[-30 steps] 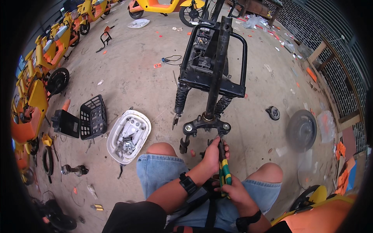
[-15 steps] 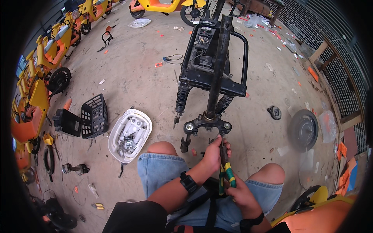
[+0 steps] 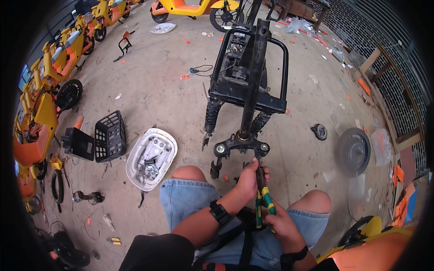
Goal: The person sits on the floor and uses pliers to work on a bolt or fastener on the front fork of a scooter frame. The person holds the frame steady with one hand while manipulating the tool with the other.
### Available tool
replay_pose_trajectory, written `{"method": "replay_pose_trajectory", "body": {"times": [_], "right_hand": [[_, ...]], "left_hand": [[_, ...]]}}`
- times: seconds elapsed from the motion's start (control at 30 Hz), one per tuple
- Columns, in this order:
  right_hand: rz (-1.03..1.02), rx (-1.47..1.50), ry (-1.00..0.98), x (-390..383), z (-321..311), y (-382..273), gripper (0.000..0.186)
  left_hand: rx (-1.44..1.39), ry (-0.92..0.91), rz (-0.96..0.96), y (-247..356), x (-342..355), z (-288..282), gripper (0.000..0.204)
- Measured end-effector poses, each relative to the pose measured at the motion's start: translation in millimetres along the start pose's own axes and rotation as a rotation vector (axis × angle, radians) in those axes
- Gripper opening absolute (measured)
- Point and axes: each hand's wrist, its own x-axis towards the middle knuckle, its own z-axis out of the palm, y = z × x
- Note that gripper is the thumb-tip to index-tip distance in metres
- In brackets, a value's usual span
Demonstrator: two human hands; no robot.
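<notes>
A black fork clamp (image 3: 240, 144) with two bolt holes sits at the bottom of the upright steering tube (image 3: 253, 81). Just beneath its right end, my left hand (image 3: 251, 178) is closed around a dark cylindrical fork part and the head of green-and-yellow pliers (image 3: 266, 201); how much of each it grips is partly hidden. My right hand (image 3: 282, 226) holds the pliers' handles lower down, between my knees. A second dark fork part (image 3: 215, 168) hangs from the clamp's left end.
The black frame (image 3: 282, 72) with springs stands ahead. A white tray (image 3: 133, 171) of small metal parts, black crate (image 3: 110, 135) and loose parts (image 3: 88, 196) lie left; yellow-orange scooters (image 3: 38, 131) line that side. A round dark disc (image 3: 355, 151) lies right, near a wooden structure (image 3: 370, 61).
The pliers have shifted slightly at the handles from a second ago, and my right hand moved a little with them. My left hand stays below the clamp's right end.
</notes>
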Motion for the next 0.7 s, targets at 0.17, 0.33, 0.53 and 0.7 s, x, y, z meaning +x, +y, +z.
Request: {"method": "replay_pose_trajectory", "body": {"times": [0.17, 0.33, 0.53, 0.7], "right_hand": [[0.030, 0.008, -0.002, 1.3, 0.1, -4.8, 0.079], [-0.001, 0.045, 0.007, 2.1, 0.2, -0.4, 0.077], [0.026, -0.003, 0.035, 1.8, 3.7, -3.0, 0.069], [0.015, 0.009, 0.071, 3.5, 7.2, -0.2, 0.061]], "left_hand": [[0.005, 0.001, 0.018, 1.4, -3.5, 4.2, 0.034], [-0.003, -0.015, 0.020, 0.9, -2.5, 3.0, 0.034], [0.011, -0.002, 0.022, -0.3, -2.4, 2.4, 0.034], [-0.015, -0.004, 0.009, 1.0, -5.0, 4.1, 0.033]]}}
